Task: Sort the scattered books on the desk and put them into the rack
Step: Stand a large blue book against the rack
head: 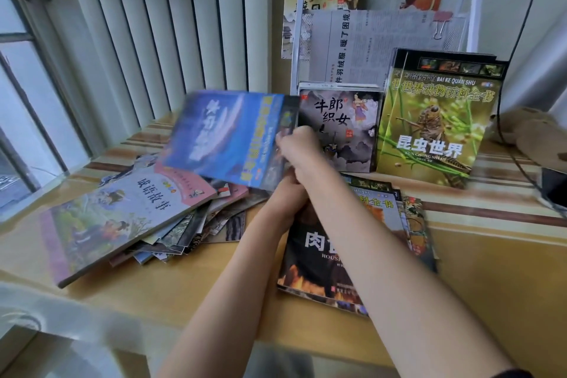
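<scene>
Now the right hand (pixel 296 144) is pinching the blue book (pixel 227 138) by 1 edge, lifted above the scattered pile (pixel 171 224), w/ the left hand (pixel 288 190) mostly hidden, grip unclear. Risk: book's drooping and blurring, could slip before reaching the rack (pixel 299 40).

A fanned pile of books (pixel 135 218) lies on the table (pixel 478 270) at the left of the frame. A second stack of books (pixel 352 242) lies at lower centre, right of the pile and partly under the forearms. Above the pile, a book (pixel 227 135) is held up in the air at centre. Behind the stack, two books stand side by side against the rack (pixel 386 21) at upper right: the smaller book (pixel 340 126) left, the larger book (pixel 435 120) right.
</scene>
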`<state>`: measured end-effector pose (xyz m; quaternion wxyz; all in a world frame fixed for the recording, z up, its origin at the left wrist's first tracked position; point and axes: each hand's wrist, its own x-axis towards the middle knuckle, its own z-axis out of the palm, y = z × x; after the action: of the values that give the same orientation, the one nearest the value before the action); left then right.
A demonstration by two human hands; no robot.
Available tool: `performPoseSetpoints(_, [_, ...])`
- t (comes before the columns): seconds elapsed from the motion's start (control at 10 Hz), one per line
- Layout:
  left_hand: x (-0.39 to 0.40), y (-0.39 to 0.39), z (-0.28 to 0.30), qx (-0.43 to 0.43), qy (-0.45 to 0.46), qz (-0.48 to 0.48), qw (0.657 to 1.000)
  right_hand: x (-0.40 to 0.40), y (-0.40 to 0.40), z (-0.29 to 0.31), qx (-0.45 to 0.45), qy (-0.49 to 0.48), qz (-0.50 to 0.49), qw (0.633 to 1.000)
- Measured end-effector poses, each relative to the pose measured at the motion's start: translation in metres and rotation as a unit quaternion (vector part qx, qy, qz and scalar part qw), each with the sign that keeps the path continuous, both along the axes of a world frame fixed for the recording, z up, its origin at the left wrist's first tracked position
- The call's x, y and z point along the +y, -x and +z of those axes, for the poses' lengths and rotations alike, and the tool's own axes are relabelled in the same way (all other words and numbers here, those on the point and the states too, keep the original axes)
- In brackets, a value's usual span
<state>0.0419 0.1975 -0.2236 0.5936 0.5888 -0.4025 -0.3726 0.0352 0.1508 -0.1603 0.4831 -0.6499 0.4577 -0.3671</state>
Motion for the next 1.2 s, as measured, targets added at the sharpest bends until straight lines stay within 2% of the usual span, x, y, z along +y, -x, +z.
performPoseSetpoints(0.1, [0.004, -0.001, -0.001, 0.080, -0.016, -0.006, 0.997, -0.019, 0.030, 0.014, -0.132, -0.117, -0.033, 0.984])
performPoseSetpoints(0.2, [0.003, -0.006, 0.000, 0.113, -0.020, -0.018, 0.993, -0.039, 0.082, 0.019, -0.145, -0.267, 0.048, 0.951])
performPoseSetpoints(0.3, [0.010, -0.010, -0.008, 0.121, -0.037, -0.005, 0.992, -0.049, 0.129, 0.012, 0.007, -0.238, 0.146, 0.960])
performPoseSetpoints(0.4, [0.031, -0.023, -0.027, 0.188, -0.069, 0.067, 0.978, -0.058, 0.158, 0.007, 0.133, -0.190, 0.171, 0.958])
performPoseSetpoints(0.5, [0.020, -0.036, -0.014, 0.237, -0.099, -0.060, 0.965, -0.060, 0.167, 0.008, 0.249, -0.098, 0.184, 0.946])
performPoseSetpoints(0.6, [0.004, -0.025, 0.010, 0.211, -0.086, -0.100, 0.969, -0.058, 0.158, -0.005, 0.273, 0.105, 0.113, 0.949])
performPoseSetpoints(0.7, [0.005, -0.028, 0.006, 0.131, -0.098, -0.117, 0.979, -0.051, 0.140, -0.030, 0.236, 0.227, 0.025, 0.945])
performPoseSetpoints(0.8, [0.006, -0.025, 0.001, 0.124, -0.067, -0.171, 0.975, -0.046, 0.131, -0.044, 0.265, 0.344, -0.056, 0.899])
performPoseSetpoints(0.9, [0.008, -0.021, 0.008, 0.126, -0.024, -0.127, 0.984, -0.047, 0.135, -0.051, 0.251, 0.389, -0.091, 0.882])
performPoseSetpoints(1.0, [0.007, -0.022, 0.016, 0.139, 0.055, -0.104, 0.983, -0.044, 0.147, -0.046, 0.122, 0.250, -0.109, 0.954])
performPoseSetpoints(1.1, [0.007, -0.021, 0.034, 0.117, 0.168, -0.055, 0.977, -0.038, 0.156, -0.025, -0.100, 0.115, -0.021, 0.988])
performPoseSetpoints(1.2, [0.001, -0.012, 0.062, 0.075, 0.243, -0.049, 0.966, -0.039, 0.164, 0.003, -0.188, 0.182, 0.018, 0.965])
